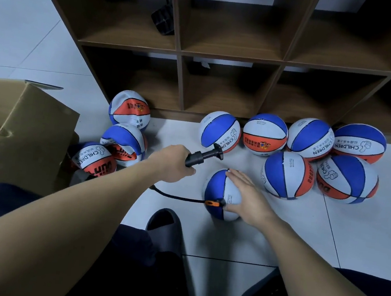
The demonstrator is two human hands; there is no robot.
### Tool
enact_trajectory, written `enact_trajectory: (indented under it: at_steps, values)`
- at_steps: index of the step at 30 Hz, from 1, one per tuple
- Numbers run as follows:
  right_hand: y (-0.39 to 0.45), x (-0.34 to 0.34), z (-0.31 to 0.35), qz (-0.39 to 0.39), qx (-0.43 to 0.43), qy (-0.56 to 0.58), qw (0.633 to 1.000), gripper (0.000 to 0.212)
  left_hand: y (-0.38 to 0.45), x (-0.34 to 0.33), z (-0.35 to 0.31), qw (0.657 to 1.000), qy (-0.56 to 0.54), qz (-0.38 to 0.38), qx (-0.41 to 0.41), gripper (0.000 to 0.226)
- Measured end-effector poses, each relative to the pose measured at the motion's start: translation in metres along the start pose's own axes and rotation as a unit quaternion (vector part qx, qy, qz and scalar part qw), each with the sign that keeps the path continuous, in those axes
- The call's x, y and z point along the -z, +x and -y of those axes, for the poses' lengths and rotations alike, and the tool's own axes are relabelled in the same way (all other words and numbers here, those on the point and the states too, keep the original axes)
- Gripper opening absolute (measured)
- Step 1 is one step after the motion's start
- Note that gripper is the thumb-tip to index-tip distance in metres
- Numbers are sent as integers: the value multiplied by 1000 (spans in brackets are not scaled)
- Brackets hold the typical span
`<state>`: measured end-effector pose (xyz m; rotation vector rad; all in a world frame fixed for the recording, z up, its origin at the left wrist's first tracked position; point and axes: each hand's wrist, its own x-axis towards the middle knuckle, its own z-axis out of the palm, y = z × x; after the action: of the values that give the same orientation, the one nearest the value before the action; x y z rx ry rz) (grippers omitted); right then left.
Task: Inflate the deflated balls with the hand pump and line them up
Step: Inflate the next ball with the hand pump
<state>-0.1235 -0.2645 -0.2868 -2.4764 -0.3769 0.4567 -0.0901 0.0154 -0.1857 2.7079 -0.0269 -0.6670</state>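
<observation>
Seen from the head camera, the left hand (176, 162) is clamped around the barrel of the black plastic hand pump (203, 157), whose T-handle points toward the dark brown wooden cubby shelf (180, 50). The grip appears meant to steady the barrel for a stroke. A thin black hose (175, 196) runs from the pump to an orange-and-black nozzle clip (211, 203) at the valve of the blue-and-white rubber ball (218, 193), which lies on the pale tiled floor (361, 237) in front of the shelf.

The right hand (247, 199) lies flat over this ball, fingers spread and not closed around anything, likely pressing it down so the nozzle stays seated and the ball cannot roll.

Nearer the shelf foot, six round, seemingly inflated balls (285, 174) sit crowded in two rough rows, some touching, so lining up is unfinished. At the shelf's left end, three wrinkled deflated balls (124, 140) wait beside an open brown cardboard box (22, 129). A dark slipper (164, 226) rests just beside the ball, on the side away from the shelf, limiting room there.
</observation>
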Motion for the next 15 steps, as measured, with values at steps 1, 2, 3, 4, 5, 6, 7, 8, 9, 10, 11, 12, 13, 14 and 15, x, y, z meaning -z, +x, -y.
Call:
enact_trajectory:
  at_steps: [1,2,3,4,5,6,7,8,9,10,11,12,13,14,15]
  values:
    - [3,-1,2,-9,2,-6,1000,107,0,-6,2,1000,-13,7,0,32]
    - [6,-3,5,-17,4,-14,1000,106,1,-12,3,1000,-26,13,0,32]
    - [7,-5,7,-24,2,-21,999,106,2,-19,3,999,-44,22,0,33]
    - [9,-8,8,-33,-1,-27,999,105,3,-26,2,997,-68,34,0,36]
    - [11,-11,10,-43,-6,-31,999,104,4,-35,0,994,-97,45,2,39]
    - [13,-13,11,-53,-13,-34,998,102,5,-43,-2,991,-124,51,8,44]
    - [15,-13,12,-61,-21,-37,997,99,6,-51,-5,988,-148,50,16,48]
    - [17,-14,12,-68,-30,-41,996,97,6,-59,-8,985,-166,43,24,52]
    - [19,-14,13,-74,-37,-43,996,94,7,-67,-12,982,-181,34,32,53]
    - [21,-13,14,-78,-43,-43,995,91,7,-73,-15,980,-196,23,39,53]
    - [23,-12,15,-80,-48,-43,995,89,7,-78,-18,977,-209,15,46,53]
    - [25,-13,15,-80,-51,-43,995,87,8,-83,-21,974,-219,7,51,52]
    - [26,-13,15,-82,-50,-45,994,86,9,-86,-23,973,-224,-1,55,50]
    - [26,-14,15,-87,-48,-47,994,86,9,-89,-25,972,-226,-9,61,47]
    - [26,-15,14,-92,-45,-48,994,85,10,-91,-28,971,-227,-19,69,45]
